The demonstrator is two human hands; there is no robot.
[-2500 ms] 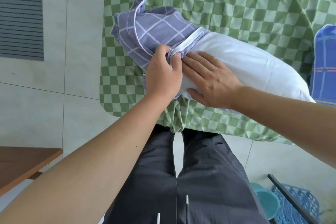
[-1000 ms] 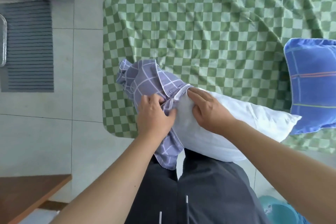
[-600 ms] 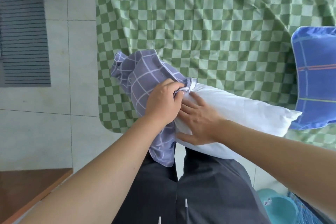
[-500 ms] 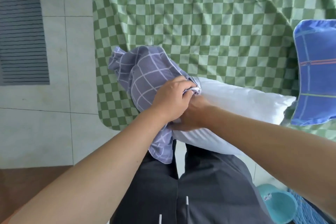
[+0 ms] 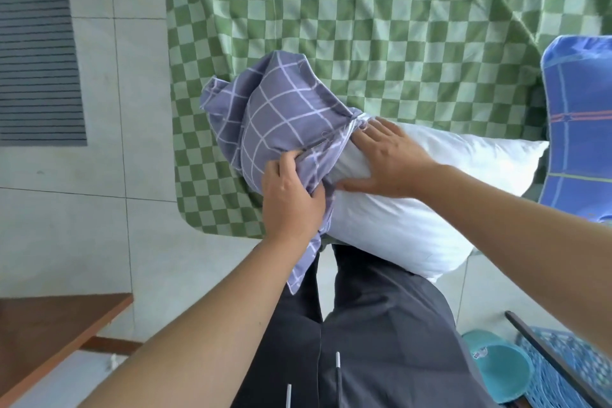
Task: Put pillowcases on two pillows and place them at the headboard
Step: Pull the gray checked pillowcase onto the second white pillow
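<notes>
Since half a second ago right hand (image 5: 387, 159) has come out from under the left and lies flat, fingers straight, on the white pillow (image 5: 430, 195); left hand (image 5: 291, 202) grips bunched edge of the purple checked pillowcase (image 5: 281, 116), which covers only the pillow's far end; pillow at edge of green checked bed (image 5: 364, 26); blue pillow (image 5: 583, 116) just right

Matt checked cloth pillowcase (image 5: 281, 116); smooth white pillow (image 5: 430, 182) (slightly sheeny); wooden table (image 5: 49, 334).
</notes>
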